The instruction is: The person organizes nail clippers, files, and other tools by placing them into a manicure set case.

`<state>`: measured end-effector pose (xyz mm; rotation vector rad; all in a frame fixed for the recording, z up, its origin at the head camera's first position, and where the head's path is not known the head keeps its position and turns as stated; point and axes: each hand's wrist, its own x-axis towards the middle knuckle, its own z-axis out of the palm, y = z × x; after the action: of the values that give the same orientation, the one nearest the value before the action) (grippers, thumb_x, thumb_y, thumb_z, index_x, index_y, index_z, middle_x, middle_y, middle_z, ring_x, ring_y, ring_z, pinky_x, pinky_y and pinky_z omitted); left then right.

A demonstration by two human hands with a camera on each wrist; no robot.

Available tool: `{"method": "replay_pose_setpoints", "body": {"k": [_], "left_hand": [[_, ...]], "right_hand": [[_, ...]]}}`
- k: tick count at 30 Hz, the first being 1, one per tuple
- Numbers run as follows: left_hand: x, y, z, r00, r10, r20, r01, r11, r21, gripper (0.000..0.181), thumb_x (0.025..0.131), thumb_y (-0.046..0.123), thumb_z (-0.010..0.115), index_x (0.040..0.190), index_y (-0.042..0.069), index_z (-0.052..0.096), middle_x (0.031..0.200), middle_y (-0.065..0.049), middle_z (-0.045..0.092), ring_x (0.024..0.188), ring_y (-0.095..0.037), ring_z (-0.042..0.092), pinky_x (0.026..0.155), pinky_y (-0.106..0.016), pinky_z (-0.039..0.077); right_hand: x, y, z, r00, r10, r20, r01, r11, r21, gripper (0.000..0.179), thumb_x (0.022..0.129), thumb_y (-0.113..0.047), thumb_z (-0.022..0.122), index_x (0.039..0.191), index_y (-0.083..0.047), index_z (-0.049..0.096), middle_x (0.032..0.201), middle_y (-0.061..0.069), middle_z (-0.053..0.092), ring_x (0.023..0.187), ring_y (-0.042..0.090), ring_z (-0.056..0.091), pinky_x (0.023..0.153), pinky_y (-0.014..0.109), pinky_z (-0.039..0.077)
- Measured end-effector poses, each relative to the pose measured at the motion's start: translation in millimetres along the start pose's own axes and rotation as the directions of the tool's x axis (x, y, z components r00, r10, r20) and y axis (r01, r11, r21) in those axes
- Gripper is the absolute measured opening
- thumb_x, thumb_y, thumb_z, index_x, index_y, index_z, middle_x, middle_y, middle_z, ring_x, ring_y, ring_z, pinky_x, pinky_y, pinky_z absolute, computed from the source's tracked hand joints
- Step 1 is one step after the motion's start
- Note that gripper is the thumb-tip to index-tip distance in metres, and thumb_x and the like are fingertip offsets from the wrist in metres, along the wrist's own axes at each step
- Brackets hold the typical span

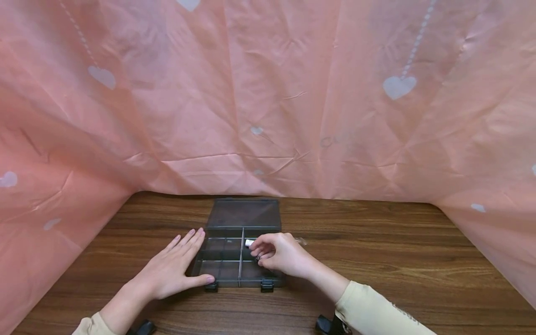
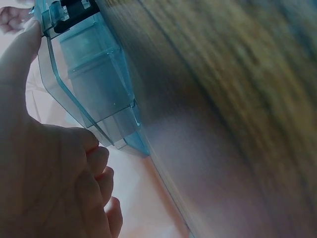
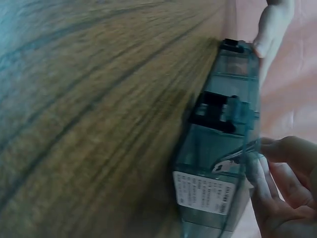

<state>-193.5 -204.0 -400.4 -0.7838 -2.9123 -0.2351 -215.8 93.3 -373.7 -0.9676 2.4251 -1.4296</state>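
Note:
A dark translucent compartment box (image 1: 224, 271) stands on the table with its lid (image 1: 244, 214) laid back and dividers inside. My left hand (image 1: 169, 270) rests along the box's left side, fingers extended and thumb at the front left corner. In the left wrist view the thumb (image 2: 30, 42) touches the rim near a black latch. Over the right-hand compartments, my right hand (image 1: 282, 253) pinches a small item with a white end (image 1: 249, 243) and a dark part below. Thin strands and a white piece (image 3: 225, 166) show by the fingers in the right wrist view; its kind is unclear.
A small clear object (image 1: 300, 241) lies on the wooden table (image 1: 377, 251), just beyond the right hand. Two black latches (image 1: 266, 285) line the box front. A printed label (image 3: 204, 192) is on its side. Pink cloth (image 1: 284, 102) hangs behind and along both sides.

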Motion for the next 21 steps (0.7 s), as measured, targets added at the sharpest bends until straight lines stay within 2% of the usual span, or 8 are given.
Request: {"method": "replay_pose_setpoints", "body": {"k": [3, 12, 21], "left_hand": [[-0.3, 0.0, 0.1, 1.000, -0.004, 0.003, 0.004, 1.000, -0.005, 0.104, 0.080, 0.078, 0.043, 0.150, 0.002, 0.027, 0.156, -0.010, 0.023, 0.143, -0.026, 0.020, 0.115, -0.046, 0.016], [-0.3, -0.1, 0.3, 1.000, -0.005, 0.005, 0.005, 1.000, -0.010, 0.104, 0.081, 0.078, 0.044, 0.150, 0.002, 0.026, 0.156, -0.010, 0.023, 0.143, -0.026, 0.020, 0.115, -0.047, 0.016], [-0.5, 0.0, 0.5, 1.000, -0.003, 0.002, 0.003, 1.000, -0.012, 0.104, 0.081, 0.078, 0.043, 0.150, 0.002, 0.027, 0.156, -0.010, 0.023, 0.142, -0.027, 0.020, 0.114, -0.047, 0.017]], "right_hand": [[0.1, 3.3, 2.6, 1.000, 0.008, 0.025, -0.008, 1.000, -0.006, 0.027, 0.076, 0.015, 0.067, 0.101, 0.006, 0.067, 0.091, 0.016, 0.070, 0.084, 0.028, 0.068, 0.072, 0.021, 0.055], [0.5, 12.1, 5.6, 0.994, -0.022, 0.108, 0.029, 0.998, -0.064, 0.026, 0.075, 0.015, 0.068, 0.099, 0.004, 0.068, 0.090, 0.013, 0.070, 0.079, 0.012, 0.067, 0.070, 0.020, 0.055], [0.4, 13.8, 6.7, 0.992, -0.040, 0.120, 0.050, 0.995, -0.085, 0.026, 0.076, 0.015, 0.068, 0.100, 0.003, 0.068, 0.090, 0.010, 0.070, 0.081, 0.011, 0.066, 0.071, 0.019, 0.055]]}}
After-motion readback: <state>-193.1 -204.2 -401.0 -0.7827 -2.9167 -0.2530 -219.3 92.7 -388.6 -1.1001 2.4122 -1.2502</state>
